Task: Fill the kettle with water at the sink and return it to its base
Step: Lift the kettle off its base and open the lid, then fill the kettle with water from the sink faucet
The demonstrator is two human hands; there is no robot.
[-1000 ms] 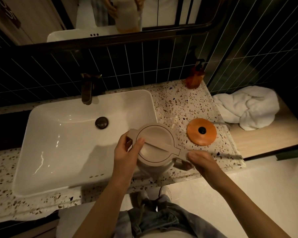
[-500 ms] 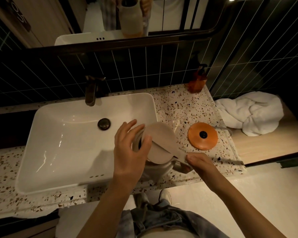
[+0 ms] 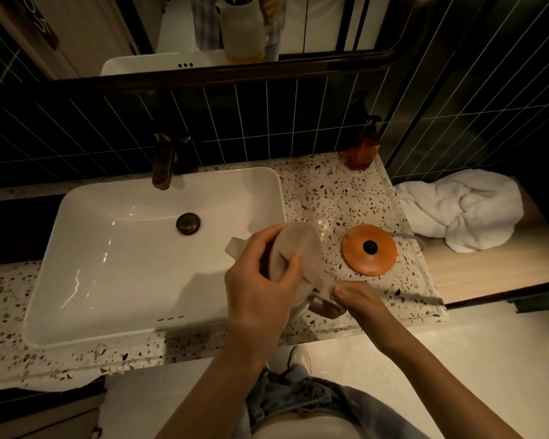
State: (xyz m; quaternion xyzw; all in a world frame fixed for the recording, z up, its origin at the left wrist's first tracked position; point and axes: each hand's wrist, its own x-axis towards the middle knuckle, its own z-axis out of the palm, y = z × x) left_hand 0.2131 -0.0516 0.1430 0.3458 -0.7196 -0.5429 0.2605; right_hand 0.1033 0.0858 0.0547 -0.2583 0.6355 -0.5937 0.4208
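Observation:
A beige kettle (image 3: 301, 289) is held at the counter's front edge, by the right rim of the white sink (image 3: 114, 280). Its round lid (image 3: 298, 248) is swung up and stands nearly on edge. My left hand (image 3: 257, 280) grips the lid from the left, thumb on its near edge. My right hand (image 3: 352, 296) is closed on the kettle's handle. The orange kettle base (image 3: 369, 249) lies on the terrazzo counter just right of the kettle. A dark faucet (image 3: 165, 161) stands behind the sink; no water runs.
An amber soap bottle (image 3: 363, 147) stands at the counter's back right corner. A white towel (image 3: 463, 210) lies on the wooden shelf to the right. The base's cord (image 3: 408, 237) runs toward the towel. Dark tiles and a mirror back the counter.
The lid, flat on the kettle a second ago, has been lifted by my left hand and now stands almost upright. My right hand has stayed on the handle.

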